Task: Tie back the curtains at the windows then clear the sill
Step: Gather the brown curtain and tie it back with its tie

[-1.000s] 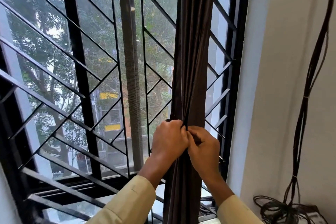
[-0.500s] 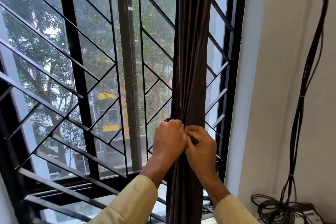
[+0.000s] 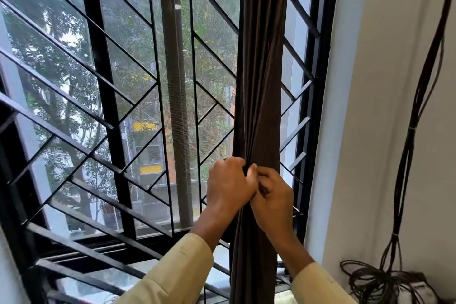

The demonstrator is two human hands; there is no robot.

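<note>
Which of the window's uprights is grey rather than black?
The wide grey upright just left of the gathered curtain; the thick post further left and the thin grille bars are all black.

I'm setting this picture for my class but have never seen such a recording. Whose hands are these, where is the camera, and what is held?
There is no machine here. A person wears a camera on the head, and it looks forward and down at their own hands. The left hand and right hand meet around a dark brown curtain, gathered into a narrow bundle in front of a black window grille. Both hands grip the cloth, and the fingers would hide any tie. Dark cables hang down the wall on the right.
</note>
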